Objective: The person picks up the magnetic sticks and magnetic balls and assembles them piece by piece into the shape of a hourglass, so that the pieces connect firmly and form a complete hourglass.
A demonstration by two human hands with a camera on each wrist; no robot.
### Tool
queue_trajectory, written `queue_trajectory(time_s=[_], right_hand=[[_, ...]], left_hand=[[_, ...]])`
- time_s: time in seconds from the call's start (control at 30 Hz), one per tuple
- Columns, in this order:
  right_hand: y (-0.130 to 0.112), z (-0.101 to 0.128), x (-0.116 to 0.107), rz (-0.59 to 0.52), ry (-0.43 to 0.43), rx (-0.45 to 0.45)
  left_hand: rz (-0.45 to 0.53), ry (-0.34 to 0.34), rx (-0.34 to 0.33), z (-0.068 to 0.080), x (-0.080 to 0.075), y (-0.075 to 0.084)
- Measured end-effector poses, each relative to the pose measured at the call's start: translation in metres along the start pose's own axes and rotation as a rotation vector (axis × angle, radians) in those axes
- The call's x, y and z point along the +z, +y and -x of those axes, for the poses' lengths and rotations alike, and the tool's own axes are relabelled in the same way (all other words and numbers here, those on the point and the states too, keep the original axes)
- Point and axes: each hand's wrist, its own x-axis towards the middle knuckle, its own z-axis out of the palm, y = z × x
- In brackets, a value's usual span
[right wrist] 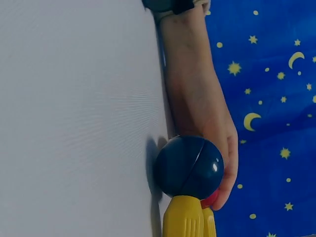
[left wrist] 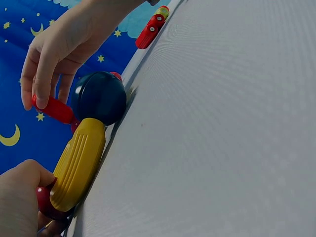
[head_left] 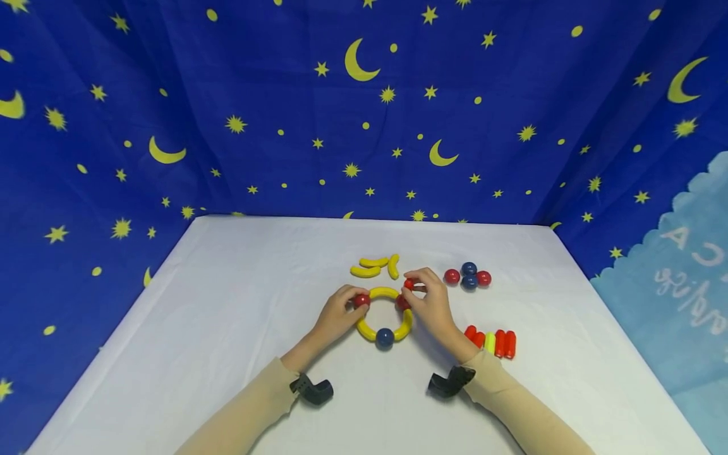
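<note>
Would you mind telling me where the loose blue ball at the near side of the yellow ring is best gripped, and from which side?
I'd pinch the blue ball across its top from above, coming in from the person's near side. Yellow curved pieces join it left and right, so those flanks are blocked; its near face and crown are bare. The left hand and right hand sit farther up the ring.

A ring of yellow curved plastic pieces joined by red and blue balls (head_left: 384,314) lies on the white-covered bench (head_left: 227,328), slightly right of its middle. Behind the ring lie three loose yellow curved pieces (head_left: 375,266), and to their right sits a cluster of red and blue balls (head_left: 468,277). A row of short red and yellow plastic rods (head_left: 492,342) lies right of the ring, nearer the front edge.
</note>
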Motion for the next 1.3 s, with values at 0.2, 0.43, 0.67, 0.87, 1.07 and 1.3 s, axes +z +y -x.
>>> queue_trajectory(time_s=[0.2, 0.43, 0.67, 0.87, 1.07, 1.3], right_hand=[[-0.002, 0.008, -0.011, 0.047, -0.018, 0.016], [0.004, 0.032, -0.048, 0.272, 0.020, 0.022], [0.012, 0.062, -0.086, 0.560, -0.094, 0.203], [0.014, 0.070, -0.093, 0.643, -0.210, 0.274], [0.014, 0.065, -0.088, 0.646, -0.171, 0.352], [0.007, 0.057, -0.080, 0.454, -0.058, 0.325]], left_hand=[[-0.005, -0.007, 0.004, 0.000, -0.001, 0.001], [-0.013, 0.041, -0.001, 0.000, 0.001, 0.001], [-0.024, 0.070, -0.002, 0.000, 0.001, -0.001], [-0.012, 0.078, -0.012, 0.000, -0.001, 0.000], [-0.019, 0.084, -0.026, 0.000, -0.001, 0.000], [-0.008, 0.075, -0.029, 0.001, 0.000, 0.000]])
